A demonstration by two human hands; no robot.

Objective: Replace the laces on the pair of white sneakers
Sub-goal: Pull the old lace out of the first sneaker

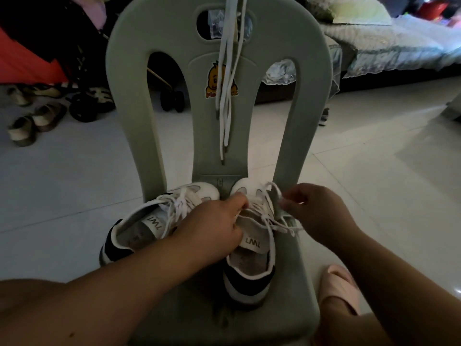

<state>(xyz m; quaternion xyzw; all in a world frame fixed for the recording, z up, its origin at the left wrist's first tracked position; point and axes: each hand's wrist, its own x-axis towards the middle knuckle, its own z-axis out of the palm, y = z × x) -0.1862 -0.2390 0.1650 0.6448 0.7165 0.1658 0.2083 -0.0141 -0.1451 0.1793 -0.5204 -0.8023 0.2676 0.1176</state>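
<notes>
Both hands are busy on the right-hand sneaker's lace

Nearest you, a pink slipper [341, 283] sits beside the chair seat [294, 275], so the room on that side is tight. Your left hand [217, 221] curls onto the tongue to steady the right-hand sneaker [252, 265]. Your right hand [316, 211] pinches a loop of its old lace [270, 184], likely to draw it out. The other sneaker [149, 221] lies just beside, its heel seemingly overhanging the seat's left edge. Beyond, spare white laces [227, 96] hang down the chair back [124, 71], where they are easy to reach.
</notes>
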